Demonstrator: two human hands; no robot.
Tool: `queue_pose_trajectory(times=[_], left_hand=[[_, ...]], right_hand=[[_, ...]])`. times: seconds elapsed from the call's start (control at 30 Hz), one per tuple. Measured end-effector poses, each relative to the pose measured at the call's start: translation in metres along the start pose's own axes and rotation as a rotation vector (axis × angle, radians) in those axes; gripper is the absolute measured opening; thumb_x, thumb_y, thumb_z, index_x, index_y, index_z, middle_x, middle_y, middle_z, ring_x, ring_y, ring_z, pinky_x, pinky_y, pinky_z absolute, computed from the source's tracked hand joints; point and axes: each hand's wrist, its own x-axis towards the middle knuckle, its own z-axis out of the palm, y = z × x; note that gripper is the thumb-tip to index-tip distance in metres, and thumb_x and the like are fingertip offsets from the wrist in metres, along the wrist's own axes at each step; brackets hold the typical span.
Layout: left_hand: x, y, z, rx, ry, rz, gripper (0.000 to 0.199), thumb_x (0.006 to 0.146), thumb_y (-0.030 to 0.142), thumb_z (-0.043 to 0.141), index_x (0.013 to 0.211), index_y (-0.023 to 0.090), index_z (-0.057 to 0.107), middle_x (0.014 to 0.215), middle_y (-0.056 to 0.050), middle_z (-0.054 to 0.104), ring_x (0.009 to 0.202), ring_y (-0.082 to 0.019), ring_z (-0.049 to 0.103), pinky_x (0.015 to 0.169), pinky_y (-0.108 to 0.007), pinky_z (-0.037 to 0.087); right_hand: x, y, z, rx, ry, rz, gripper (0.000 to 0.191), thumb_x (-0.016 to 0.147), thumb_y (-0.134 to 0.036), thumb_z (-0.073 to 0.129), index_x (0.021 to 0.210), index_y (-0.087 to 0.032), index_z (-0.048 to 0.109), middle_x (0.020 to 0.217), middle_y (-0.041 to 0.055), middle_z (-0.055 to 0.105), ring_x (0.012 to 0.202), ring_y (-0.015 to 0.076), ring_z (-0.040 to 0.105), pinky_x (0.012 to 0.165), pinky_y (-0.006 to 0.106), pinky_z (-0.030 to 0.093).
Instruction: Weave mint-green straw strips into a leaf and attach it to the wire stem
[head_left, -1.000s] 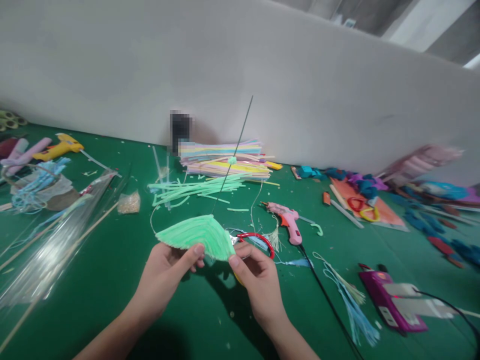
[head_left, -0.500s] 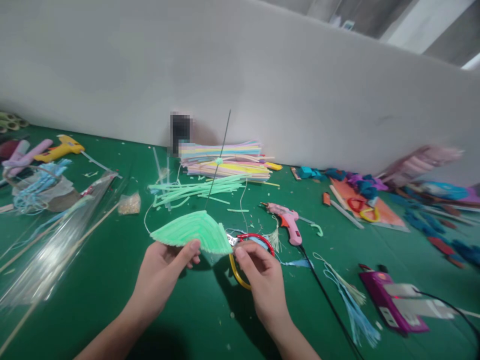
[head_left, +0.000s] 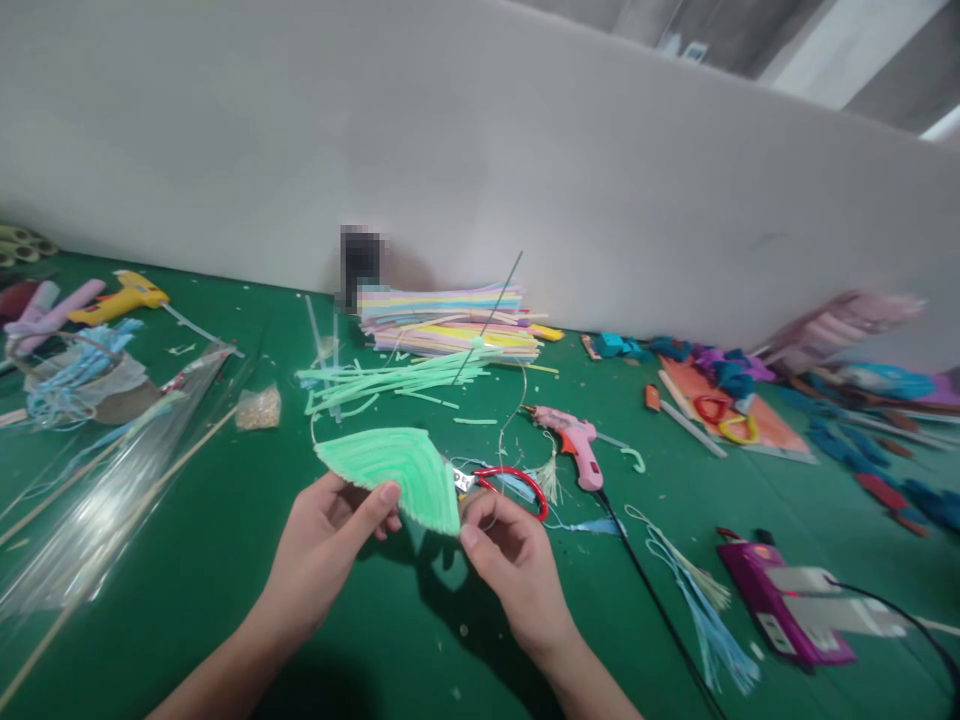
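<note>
A green fan-shaped piece with ridged curved bands is held above the table. My left hand grips its lower left edge, thumb on top and fingers beneath. At its lower right corner my right hand is closed in a pinch; a thin pale wire runs up from near these fingers. A dark thin rod rises behind the piece, with a small green bit on it. Red-handled scissors lie partly hidden behind my right hand.
Green strips and pastel bundles lie ahead. A pink glue gun with a black cord and a purple power strip are on the right. Plastic sleeves, thin sticks and a yellow glue gun lie left. A wall stands behind.
The green piece has tilted clockwise, its right corner now lower. The dark rod leans further right. My right hand has moved slightly down and left; my left hand keeps its grip.
</note>
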Motion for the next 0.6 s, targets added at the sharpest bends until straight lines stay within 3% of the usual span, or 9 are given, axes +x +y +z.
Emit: queue_pose_trajectory(times=[0.27,0.6], left_hand=[[0.0011,-0.0033,-0.0013,-0.064,-0.118,0.045,0.019,0.084,0.037,0.07,0.085,0.019,0.067,0.064,0.003,0.066,0.058,-0.01,0.059,0.057,-0.018,0.047],[0.0016,-0.0083,-0.0018,-0.09,-0.153,0.034,0.019,0.084,0.037,0.07,0.083,0.018,0.067,0.064,0.002,0.067,0.059,-0.011,0.06,0.057,-0.019,0.048]], right_hand=[[-0.0047,0.0,0.0028,-0.002,-0.157,0.116,0.026,0.078,-0.035,0.069,0.069,-0.019,0.051,0.067,-0.0027,0.046,0.061,0.0113,0.038,0.057,0.025,0.031],[-0.0062,-0.004,0.0031,0.105,-0.199,0.169,0.037,0.076,-0.046,0.073,0.067,-0.018,0.05,0.066,-0.0024,0.047,0.061,0.0108,0.038,0.056,0.024,0.029]])
